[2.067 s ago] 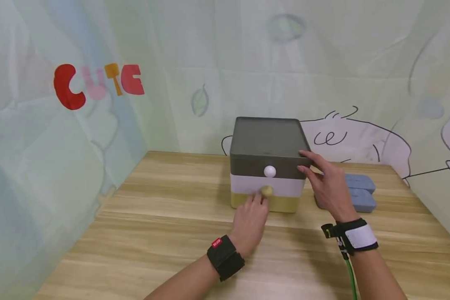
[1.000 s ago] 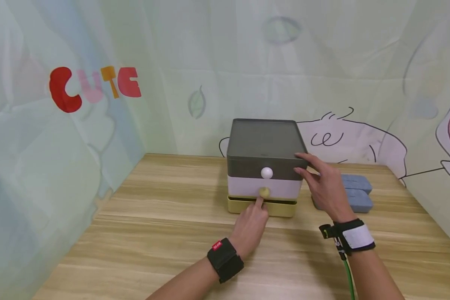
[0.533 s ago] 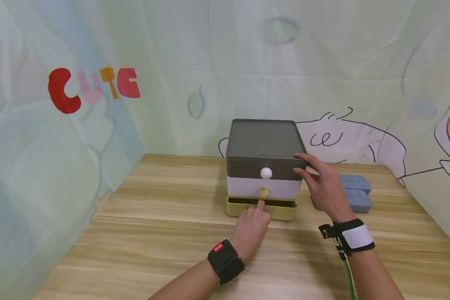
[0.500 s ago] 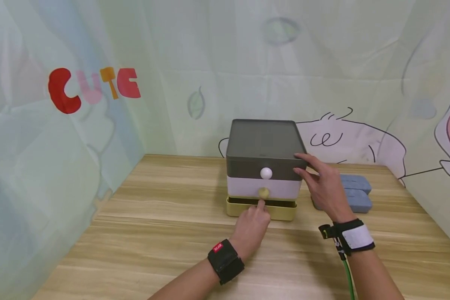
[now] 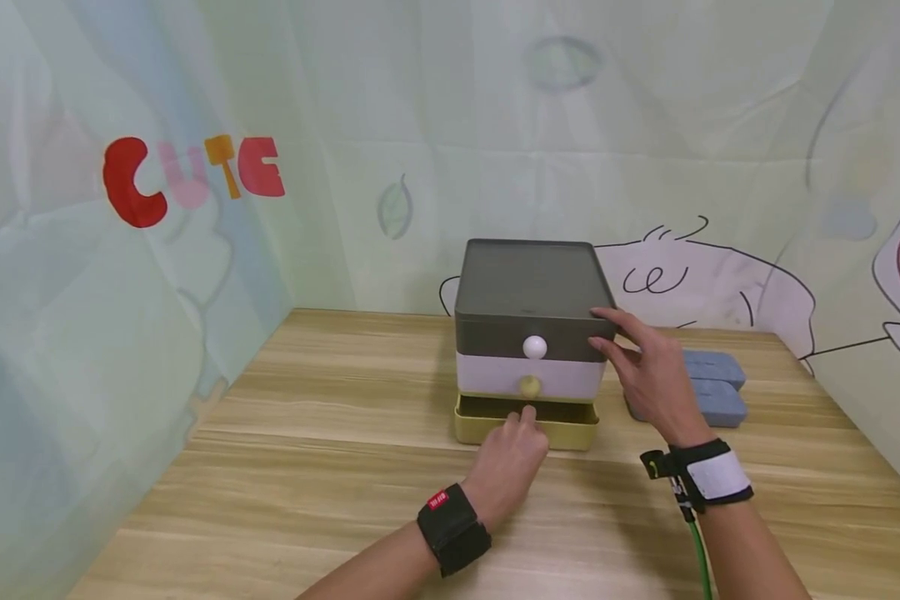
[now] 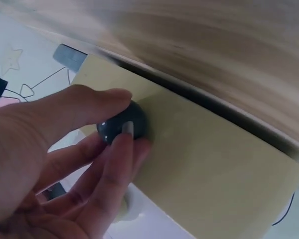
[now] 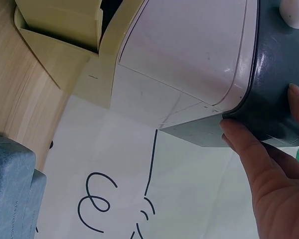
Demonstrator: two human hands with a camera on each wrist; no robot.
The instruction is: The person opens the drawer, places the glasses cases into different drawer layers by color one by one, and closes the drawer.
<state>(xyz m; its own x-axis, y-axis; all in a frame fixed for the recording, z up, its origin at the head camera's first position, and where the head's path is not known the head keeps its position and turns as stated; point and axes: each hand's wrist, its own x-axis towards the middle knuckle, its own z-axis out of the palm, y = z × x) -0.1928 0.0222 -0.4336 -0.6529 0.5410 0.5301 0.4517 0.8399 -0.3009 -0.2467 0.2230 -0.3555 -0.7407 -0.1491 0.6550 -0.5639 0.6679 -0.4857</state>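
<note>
A small three-tier drawer unit [image 5: 534, 279] stands on the table, dark grey on top, pale pink in the middle and yellow at the bottom. Its yellow drawer [image 5: 474, 429] is pulled partway out, with a dark gap showing behind its front. My left hand [image 5: 506, 458] pinches the dark round knob [image 6: 109, 130] of that drawer between thumb and fingers. At the front right corner of the grey tier, my right hand [image 5: 658, 379] grips the unit, thumb and fingertips on its edge [image 7: 239, 117].
To the right of the unit lie two blue blocks [image 5: 720, 403] side by side on the wooden table [image 5: 330, 467]. A printed cloth [image 5: 360, 108] hangs behind and along the sides. A green cable [image 5: 701, 554] runs from the right wrist strap.
The yellow drawer was closed and has slid out toward me, its gap widening. My left hand has drawn back slightly with it. My right hand has stayed on the grey tier's corner.
</note>
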